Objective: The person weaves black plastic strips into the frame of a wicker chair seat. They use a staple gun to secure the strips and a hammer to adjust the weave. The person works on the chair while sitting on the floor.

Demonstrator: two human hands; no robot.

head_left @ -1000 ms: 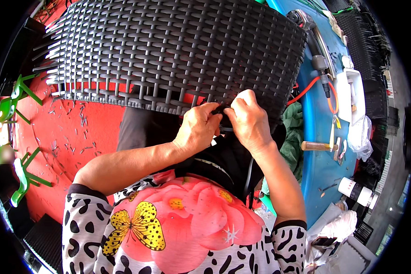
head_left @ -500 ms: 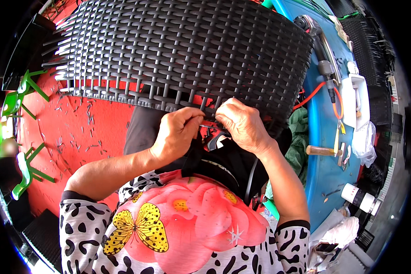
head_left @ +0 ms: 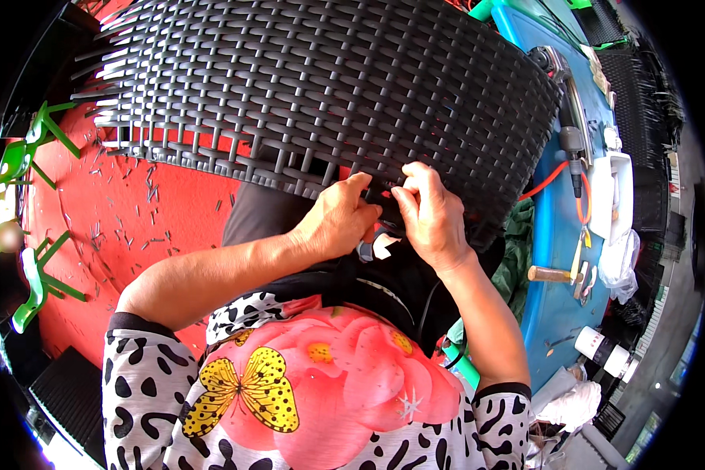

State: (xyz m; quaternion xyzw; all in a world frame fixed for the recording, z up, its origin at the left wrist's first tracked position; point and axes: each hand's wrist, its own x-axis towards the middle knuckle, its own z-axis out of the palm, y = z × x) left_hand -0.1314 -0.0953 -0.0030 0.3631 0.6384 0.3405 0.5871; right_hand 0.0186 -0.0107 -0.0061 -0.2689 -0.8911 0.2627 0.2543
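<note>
A black wicker panel (head_left: 321, 94), woven from flat plastic strands, spreads across the upper middle over my lap. Both hands are at its near edge, close together. My left hand (head_left: 340, 218) has its fingers curled and pinched on a dark strand at the edge. Just to its right, my right hand (head_left: 435, 223) is bent, thumb and forefinger closing on the same edge of weave. What lies between the fingertips is dark and partly hidden. Left of the hands, the near edge has open gaps between its strands, and loose strand ends stick out at the panel's far left.
A blue table (head_left: 556, 313) on the right holds a power tool (head_left: 569, 137) with an orange hose, a hammer (head_left: 550, 274), a white tray (head_left: 612, 196) and a white bottle (head_left: 603, 351). Green stool-like frames (head_left: 43, 286) stand left on the red floor (head_left: 133, 235), strewn with black scraps.
Both hands have shifted slightly right along the panel's near edge. The right hand's thumb and forefinger have parted somewhat, and the left has turned. The whole view has moved a little.
</note>
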